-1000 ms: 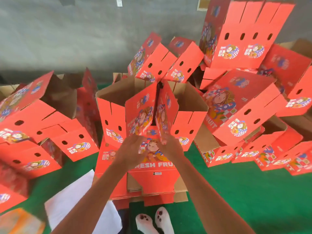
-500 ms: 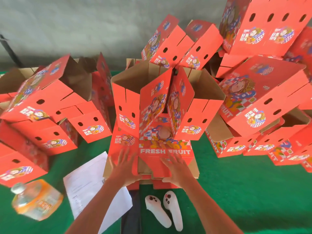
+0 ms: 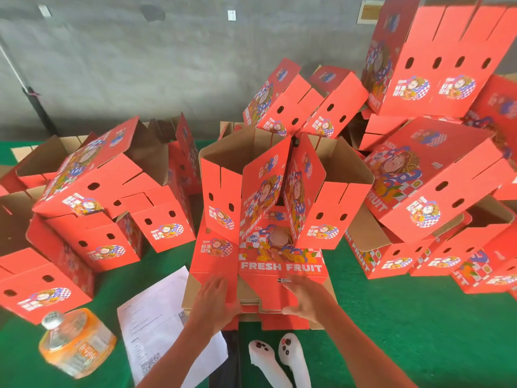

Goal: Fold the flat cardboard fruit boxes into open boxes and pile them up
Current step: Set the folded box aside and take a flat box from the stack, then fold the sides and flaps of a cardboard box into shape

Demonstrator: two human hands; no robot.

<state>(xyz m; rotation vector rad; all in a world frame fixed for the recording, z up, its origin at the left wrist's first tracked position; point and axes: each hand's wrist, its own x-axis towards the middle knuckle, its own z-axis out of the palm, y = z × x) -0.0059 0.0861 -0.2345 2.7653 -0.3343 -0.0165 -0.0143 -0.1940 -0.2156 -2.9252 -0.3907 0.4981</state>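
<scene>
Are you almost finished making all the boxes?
Not yet. Many folded boxes are piled left and right. Both hands, left hand and right hand, rest on the top flat box. More flat ones wait beneath it.

Orange btl (image 3: 77, 343), paper (image 3: 156, 315), slippers (image 3: 279, 359)

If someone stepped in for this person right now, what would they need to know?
Left hand: open, flat on the top flat box.
Right hand: open, at that box's near edge.
The flat stack lies on the green table.
Done: many folded boxes piled at left, behind and right.
Left: fold the flat ones and pile them.
</scene>
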